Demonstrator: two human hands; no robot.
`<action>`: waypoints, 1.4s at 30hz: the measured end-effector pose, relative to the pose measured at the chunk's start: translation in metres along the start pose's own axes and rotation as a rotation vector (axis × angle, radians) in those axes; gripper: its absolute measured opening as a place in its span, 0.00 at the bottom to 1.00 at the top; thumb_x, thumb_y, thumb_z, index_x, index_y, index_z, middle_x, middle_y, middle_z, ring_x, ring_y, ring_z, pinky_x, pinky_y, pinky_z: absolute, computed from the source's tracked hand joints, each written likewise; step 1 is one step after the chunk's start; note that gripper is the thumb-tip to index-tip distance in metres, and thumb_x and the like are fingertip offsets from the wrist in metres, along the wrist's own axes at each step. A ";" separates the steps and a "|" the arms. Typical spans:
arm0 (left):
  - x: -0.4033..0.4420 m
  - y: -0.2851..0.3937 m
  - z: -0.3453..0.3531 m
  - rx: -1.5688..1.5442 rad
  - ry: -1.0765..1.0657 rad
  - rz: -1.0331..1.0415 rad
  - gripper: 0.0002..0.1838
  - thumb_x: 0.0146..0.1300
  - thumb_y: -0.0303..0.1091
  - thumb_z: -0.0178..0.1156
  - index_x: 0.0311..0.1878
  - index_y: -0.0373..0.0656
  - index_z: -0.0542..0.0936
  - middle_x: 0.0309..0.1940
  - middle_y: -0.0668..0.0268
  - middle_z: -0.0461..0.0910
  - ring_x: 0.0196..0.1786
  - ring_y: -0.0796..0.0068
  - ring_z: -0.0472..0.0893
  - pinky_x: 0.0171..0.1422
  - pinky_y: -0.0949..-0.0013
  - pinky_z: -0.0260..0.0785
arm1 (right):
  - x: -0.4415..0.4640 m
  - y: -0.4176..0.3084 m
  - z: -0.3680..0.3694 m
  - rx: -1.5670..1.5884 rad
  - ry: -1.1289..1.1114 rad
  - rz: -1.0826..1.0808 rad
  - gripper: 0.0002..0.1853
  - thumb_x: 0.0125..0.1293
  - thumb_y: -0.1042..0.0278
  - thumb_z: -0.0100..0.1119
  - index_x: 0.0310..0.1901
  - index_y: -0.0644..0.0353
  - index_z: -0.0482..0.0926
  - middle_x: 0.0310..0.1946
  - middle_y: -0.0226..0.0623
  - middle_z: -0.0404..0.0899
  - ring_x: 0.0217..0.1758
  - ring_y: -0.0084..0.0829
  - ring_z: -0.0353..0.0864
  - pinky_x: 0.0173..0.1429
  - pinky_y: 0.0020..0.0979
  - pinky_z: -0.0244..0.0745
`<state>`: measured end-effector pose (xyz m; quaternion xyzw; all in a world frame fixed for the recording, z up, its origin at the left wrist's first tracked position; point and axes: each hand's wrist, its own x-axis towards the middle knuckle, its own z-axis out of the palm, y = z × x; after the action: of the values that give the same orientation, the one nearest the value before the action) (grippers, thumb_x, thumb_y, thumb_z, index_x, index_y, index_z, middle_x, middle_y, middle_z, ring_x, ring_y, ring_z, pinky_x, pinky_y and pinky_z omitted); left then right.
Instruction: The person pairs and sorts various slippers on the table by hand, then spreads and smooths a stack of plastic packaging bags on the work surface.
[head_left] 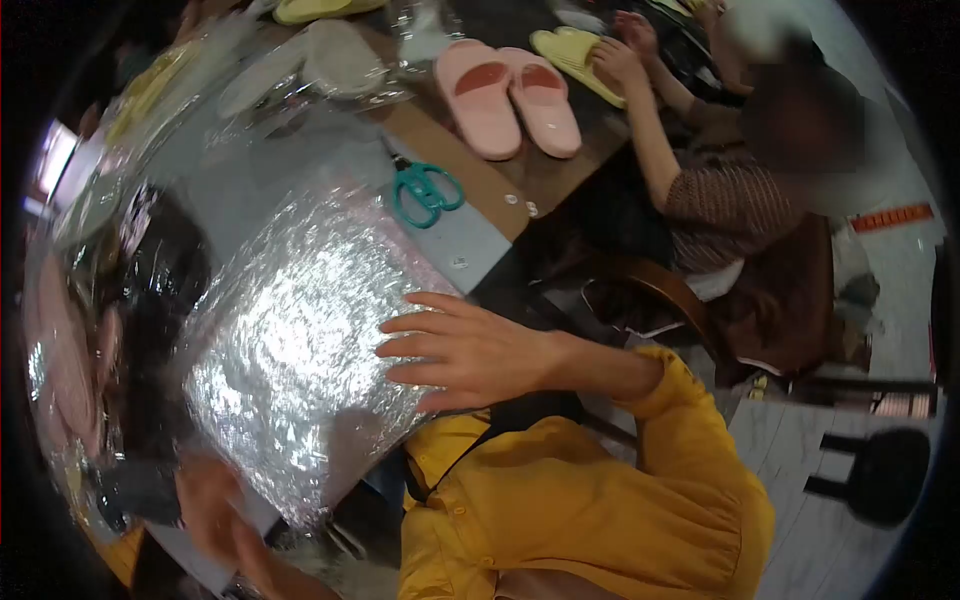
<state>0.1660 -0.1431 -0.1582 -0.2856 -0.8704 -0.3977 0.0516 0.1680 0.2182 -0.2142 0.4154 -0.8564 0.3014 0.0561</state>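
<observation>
My right hand (460,350) lies flat, fingers spread, on the right edge of a stack of shiny clear plastic bags (300,300). My left hand (212,505) is at the lower left, smeared by motion, beside the stack's lower corner. Close to it is a dark grey item (140,490) whose kind I cannot make out. Whether the left fingers hold anything does not show. Teal-handled scissors (425,193) rest on the grey board (480,245) beyond the stack.
A pair of pink slippers (485,105) stands at the back. A co-worker's hand (618,65) touches a yellow slipper (575,60). Bagged pale slippers (340,62) lie at the far left, bagged pink slippers (65,350) at left. A black stool (880,475) stands right.
</observation>
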 end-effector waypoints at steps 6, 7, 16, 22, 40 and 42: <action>-0.004 0.048 0.014 -0.491 -0.335 0.144 0.20 0.67 0.39 0.57 0.56 0.37 0.77 0.53 0.54 0.73 0.55 0.62 0.73 0.59 0.62 0.65 | 0.039 0.015 0.011 0.039 0.079 -0.069 0.13 0.63 0.63 0.61 0.46 0.59 0.78 0.49 0.37 0.77 0.55 0.37 0.75 0.60 0.39 0.70; -0.005 0.049 0.018 -0.502 -0.339 0.128 0.20 0.67 0.40 0.57 0.56 0.37 0.77 0.53 0.54 0.73 0.55 0.62 0.73 0.59 0.62 0.65 | 0.041 0.017 0.016 0.055 0.062 -0.068 0.13 0.63 0.63 0.61 0.46 0.59 0.78 0.49 0.37 0.77 0.55 0.37 0.75 0.59 0.39 0.70; -0.007 0.052 0.030 -0.562 -0.344 0.065 0.19 0.67 0.41 0.57 0.53 0.37 0.78 0.48 0.55 0.75 0.51 0.64 0.75 0.55 0.62 0.66 | 0.036 0.016 0.029 0.157 -0.074 -0.016 0.11 0.66 0.64 0.59 0.45 0.60 0.79 0.50 0.39 0.78 0.54 0.40 0.77 0.57 0.39 0.72; -0.007 0.051 0.032 -0.599 -0.359 0.063 0.19 0.67 0.42 0.57 0.51 0.37 0.79 0.45 0.55 0.76 0.49 0.65 0.75 0.53 0.63 0.67 | 0.021 0.004 0.007 0.363 0.012 0.110 0.10 0.67 0.64 0.58 0.41 0.62 0.80 0.41 0.39 0.81 0.45 0.37 0.80 0.47 0.35 0.74; 0.015 0.029 0.009 -0.549 -0.218 0.086 0.19 0.67 0.46 0.57 0.45 0.37 0.80 0.37 0.56 0.79 0.41 0.68 0.78 0.46 0.64 0.69 | -0.148 -0.012 -0.007 0.689 -0.520 1.215 0.23 0.72 0.47 0.48 0.41 0.62 0.81 0.22 0.33 0.77 0.27 0.27 0.75 0.35 0.31 0.71; 0.034 0.008 0.025 -0.296 -0.137 -0.137 0.19 0.61 0.39 0.59 0.47 0.31 0.78 0.38 0.52 0.79 0.45 0.58 0.77 0.55 0.60 0.66 | -0.147 -0.009 -0.006 0.696 -0.548 1.203 0.23 0.71 0.46 0.49 0.42 0.61 0.81 0.23 0.33 0.77 0.27 0.27 0.74 0.34 0.31 0.71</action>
<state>0.1452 -0.1053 -0.1585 -0.2565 -0.8212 -0.5038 -0.0775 0.2690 0.3174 -0.2559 -0.0707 -0.7742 0.4195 -0.4688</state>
